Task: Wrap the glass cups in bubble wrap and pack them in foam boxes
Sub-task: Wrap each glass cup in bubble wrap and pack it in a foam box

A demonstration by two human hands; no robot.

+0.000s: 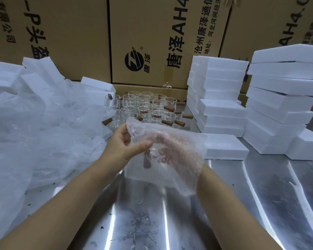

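A packing station in a warehouse or stockroom. Behind the cluster of glass cups [148,109], a wall of large printed cardboard cartons [152,42]. Right of the cups, neat stacks of white foam boxes [222,105]; left of them, more foam boxes tumbled loose beside a big heap of bubble wrap [43,130]. Under the cups and in front of them, a scuffed, shiny steel table [170,217].
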